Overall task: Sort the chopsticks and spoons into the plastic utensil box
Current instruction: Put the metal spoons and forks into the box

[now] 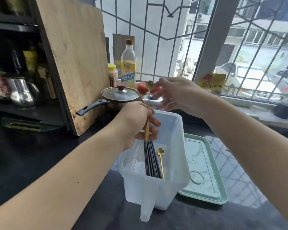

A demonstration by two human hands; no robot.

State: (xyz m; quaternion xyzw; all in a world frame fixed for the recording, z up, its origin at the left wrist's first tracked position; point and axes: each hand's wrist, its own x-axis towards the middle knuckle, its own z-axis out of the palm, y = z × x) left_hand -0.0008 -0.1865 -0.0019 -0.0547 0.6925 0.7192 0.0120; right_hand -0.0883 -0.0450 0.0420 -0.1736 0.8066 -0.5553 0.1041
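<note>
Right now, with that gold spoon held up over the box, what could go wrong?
1. The held spoon is gripped low by the left hand and only lightly pinched near its bowl by the right hand; it might slip and drop outside the utensil box.
2. Dropped carelessly, it could land across the dark chopsticks instead of beside the spoon in the box.
3. The pot stands close behind; a swing might knock it.

dark chopsticks and gold spoon lying in translucent box
</note>
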